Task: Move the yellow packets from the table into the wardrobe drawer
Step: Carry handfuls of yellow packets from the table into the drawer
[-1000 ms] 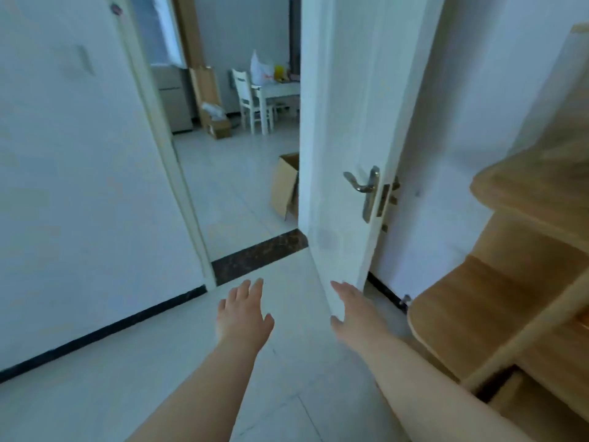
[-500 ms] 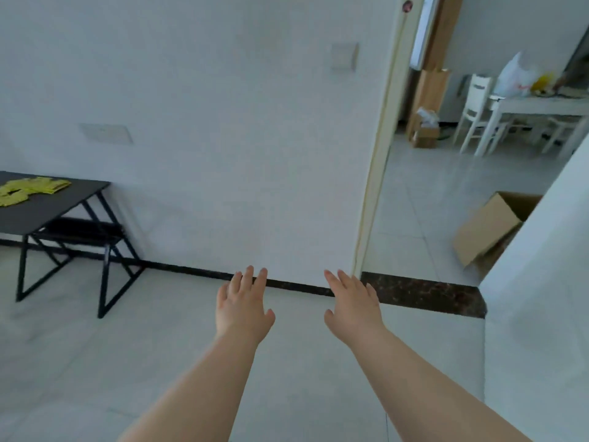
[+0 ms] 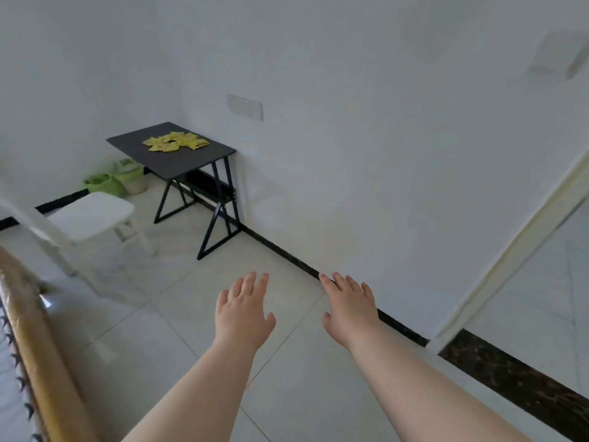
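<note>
Packets of yellow (image 3: 175, 144) lie in a loose heap on the far half of the small black table (image 3: 134, 143), which stands on its black frame against the white wall, well apart from both hands. Half a second ago only a corner of that table showed at the left edge; now the view has swung left and the whole top is in sight, up and to the left of centre. The left hand (image 3: 243, 309) and right hand (image 3: 349, 309) reach forward side by side over the pale floor tiles as before, palms down, fingers straight and slightly spread, holding nothing. The door frame (image 3: 510, 250) and the dark threshold strip (image 3: 510, 374) have slid to the right edge, and the far room with its white furniture and cardboard box is no longer seen. New in view are a white chair (image 3: 92, 215) just left of the table, green plastic containers (image 3: 105, 183) on the floor behind it, and a wooden rail (image 3: 28, 330) along the lower left edge. A socket plate (image 3: 244, 107) sits on the wall above the table's right end.
</note>
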